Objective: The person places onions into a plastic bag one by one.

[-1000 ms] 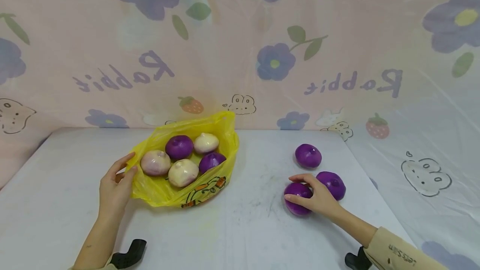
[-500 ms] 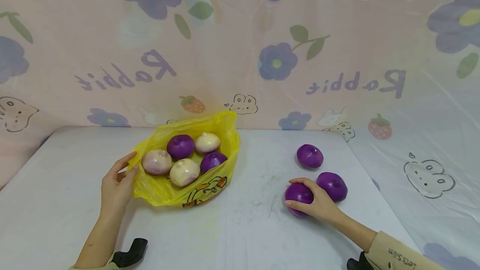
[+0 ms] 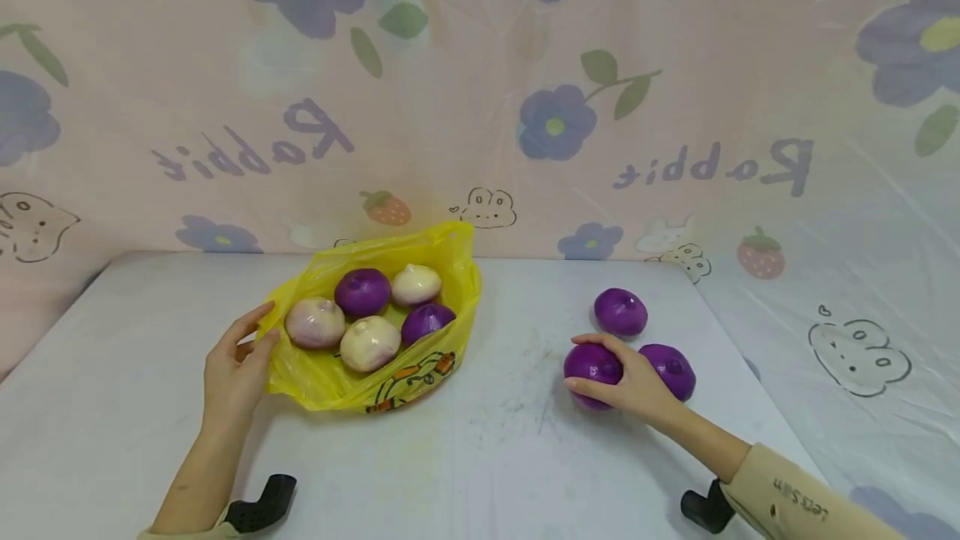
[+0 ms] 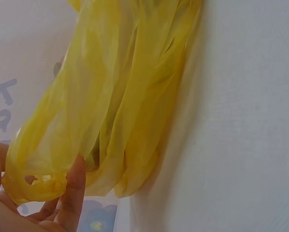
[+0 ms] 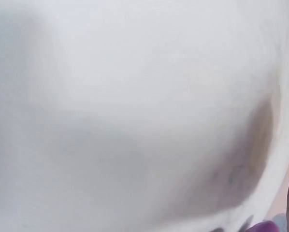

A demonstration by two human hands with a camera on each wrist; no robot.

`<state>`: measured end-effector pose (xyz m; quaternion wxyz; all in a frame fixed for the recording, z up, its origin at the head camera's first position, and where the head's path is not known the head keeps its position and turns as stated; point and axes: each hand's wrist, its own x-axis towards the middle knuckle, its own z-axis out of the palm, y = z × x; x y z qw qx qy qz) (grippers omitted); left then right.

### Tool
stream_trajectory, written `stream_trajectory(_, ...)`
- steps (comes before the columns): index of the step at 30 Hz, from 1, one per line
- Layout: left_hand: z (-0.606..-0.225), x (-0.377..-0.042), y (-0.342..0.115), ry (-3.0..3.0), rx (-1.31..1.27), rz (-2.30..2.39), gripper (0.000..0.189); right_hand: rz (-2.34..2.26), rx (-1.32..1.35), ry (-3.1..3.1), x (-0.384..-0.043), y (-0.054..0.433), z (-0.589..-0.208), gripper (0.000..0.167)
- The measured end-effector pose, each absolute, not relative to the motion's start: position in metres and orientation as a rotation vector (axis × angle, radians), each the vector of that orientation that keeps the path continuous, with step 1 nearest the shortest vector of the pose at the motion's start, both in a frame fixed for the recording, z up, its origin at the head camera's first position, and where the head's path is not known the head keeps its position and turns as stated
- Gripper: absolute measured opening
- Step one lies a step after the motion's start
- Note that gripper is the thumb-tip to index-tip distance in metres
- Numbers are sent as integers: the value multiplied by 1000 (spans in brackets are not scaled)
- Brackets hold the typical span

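Observation:
A yellow plastic bag lies with its mouth wide on the left of the table, holding several onions, some purple and some whitish. My left hand pinches the bag's left edge; the left wrist view shows the thin plastic bunched between thumb and fingers. On the right, my right hand grips a purple onion from its right side, thumb in front and fingers behind. In the right wrist view only a sliver of purple onion shows at the bottom edge.
Behind and right of the gripped onion, two more purple onions, a farther one and a nearer one, rest on the white table. A printed curtain hangs along the table's back edge.
My right hand has closed in on the purple onion and shifted it slightly up and left in the head view. The left hand stays at the bag's edge.

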<state>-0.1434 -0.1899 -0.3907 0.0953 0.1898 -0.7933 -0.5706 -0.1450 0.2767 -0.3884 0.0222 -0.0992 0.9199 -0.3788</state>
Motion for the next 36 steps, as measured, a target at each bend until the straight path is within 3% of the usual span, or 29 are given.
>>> stream_trajectory(18,-390,-143,-191,-2337,559,-1697,43,-1223,-359,2833,-160,262,-368,55)
stream_trajectory(36,-390,-141,-192,-2347,574,-1707,44,-1335,-456,2730,-178,216,-360,57)
